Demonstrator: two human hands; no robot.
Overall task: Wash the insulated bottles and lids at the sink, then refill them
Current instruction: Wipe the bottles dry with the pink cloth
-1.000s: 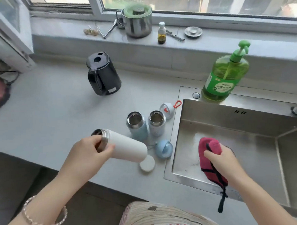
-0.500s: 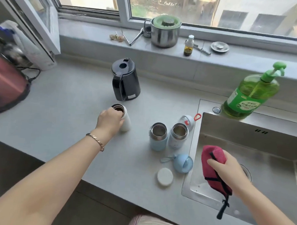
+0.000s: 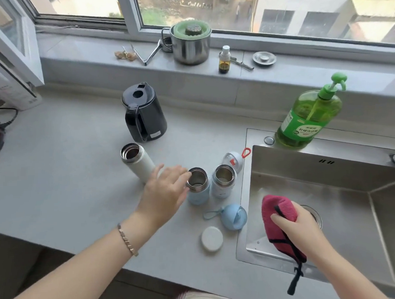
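Left grip (image 3: 166,190): spread, with the fingers nearly straight and nothing held. The fingertips (image 3: 181,172) are at the steel rim of the blue bottle (image 3: 198,195); whether they touch it cannot be told.
Right grip (image 3: 301,222): closed round a pink cloth (image 3: 277,210), which is held over the near left part of the sink (image 3: 325,176). A black strap hangs down from the cloth.
Blue bottle: upright and uncapped on the table (image 3: 56,178), just left of the sink. A small white bottle (image 3: 223,185), also uncapped, stands just beside it on the right.
Tall bottle (image 3: 136,161): white, open-mouthed and upright, beyond the left grip and near the black kettle (image 3: 144,114).
Lids: all three are off and on the table. A blue lid (image 3: 233,216) and a flat white lid (image 3: 212,238) lie nearer than the bottles; a white lid with a red loop (image 3: 233,160) lies behind them.
Soap (image 3: 309,117): a green pump bottle on the sink's far left rim.
Step in hand: picking up the blue bottle for washing, as judged from the reach and the ready cloth.
Next move: the fingers would need to be closed round the bottle's body below the rim. It could then be lifted clear of its neighbour and carried over the sink to meet the cloth.
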